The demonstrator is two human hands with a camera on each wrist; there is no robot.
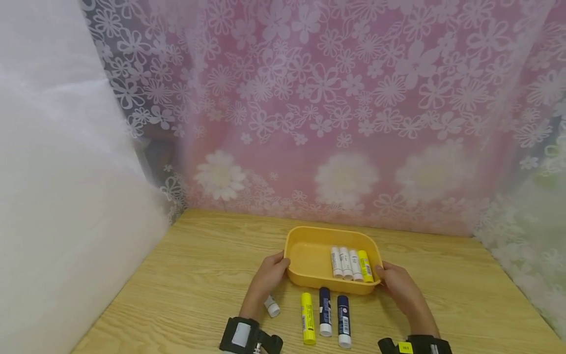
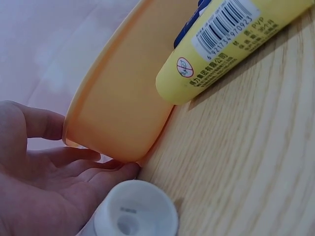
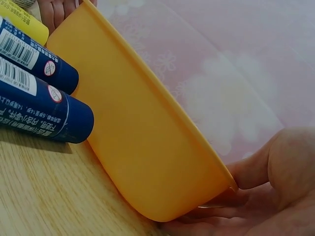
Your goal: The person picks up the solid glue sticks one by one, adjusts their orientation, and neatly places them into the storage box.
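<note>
"Yellow-orange plastic: a shallow, round-cornered tray point(image 1: 309, 281) between two bare hands, resting, it seems, on a wood-grained table point(image 1: 177, 275). How is it held?"

"By both ends. The left hand point(image 1: 268, 273) grips the rim near nine o'clock, thumb on the edge, fingers below it; the right hand point(image 1: 400, 285) pinches it likewise between three and four."

"And the long axis?"

"Nine to three, from one hand to the other. Three slim white tubes point(image 1: 346, 264) and a labelled yellow tube point(image 1: 365, 266) lie side by side toward three o'clock inside, leaving the right hand nearer the load."

"Outside?"

"A yellow cylindrical stick point(image 1: 308, 318) at seven; two navy sticks with white ends point(image 1: 343, 319) at six, near the tray's wall, though whether one touches it I cannot tell. At eight, partly hidden by the left forearm, a white-ended pale tube point(image 1: 273, 309)."
</note>
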